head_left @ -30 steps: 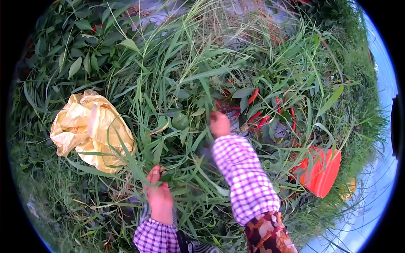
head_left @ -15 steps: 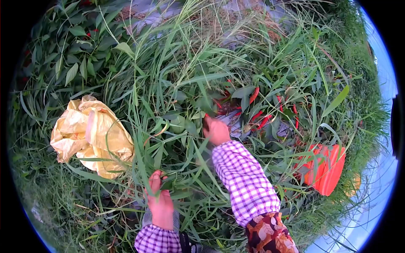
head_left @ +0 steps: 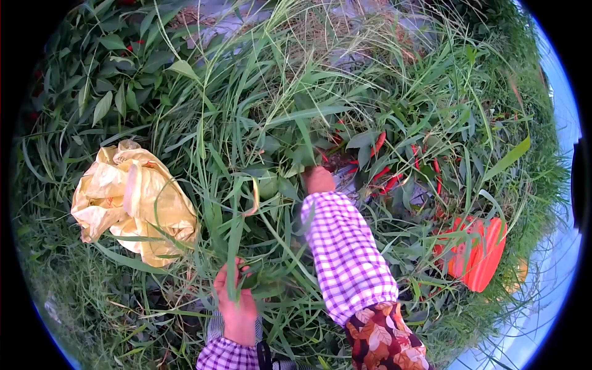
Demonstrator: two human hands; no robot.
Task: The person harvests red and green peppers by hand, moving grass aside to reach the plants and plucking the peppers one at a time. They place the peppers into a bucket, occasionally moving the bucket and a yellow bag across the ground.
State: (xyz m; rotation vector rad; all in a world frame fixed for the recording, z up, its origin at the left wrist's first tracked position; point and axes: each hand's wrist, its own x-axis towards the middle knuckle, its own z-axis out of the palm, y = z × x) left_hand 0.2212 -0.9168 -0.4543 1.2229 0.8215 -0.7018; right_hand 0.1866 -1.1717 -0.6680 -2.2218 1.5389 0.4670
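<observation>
My right hand (head_left: 319, 180) reaches into the pepper plants, its fingers hidden under leaves. Just to its right, several long red chili peppers (head_left: 387, 182) hang among the foliage. A round pale-green fruit or leaf (head_left: 267, 185) shows left of that hand. Lower down, my left hand (head_left: 237, 305) is palm up with its fingers curled beside dark green leaves (head_left: 262, 279); grass blades cross it, and what it holds, if anything, I cannot make out. Both forearms wear purple checked sleeves (head_left: 348, 250).
A crumpled yellow woven sack (head_left: 139, 203) lies on the grass at left. An orange-red plastic container (head_left: 478, 253) sits at right, partly behind grass, with something yellow (head_left: 517, 275) beyond it. Tall grass tangles through the plants, and pale ground sheeting (head_left: 237, 21) shows at the top.
My right hand has pushed deeper into the leaves, so less of its fingers shows. My left hand has shifted slightly down, still curled. The view has moved a little.
</observation>
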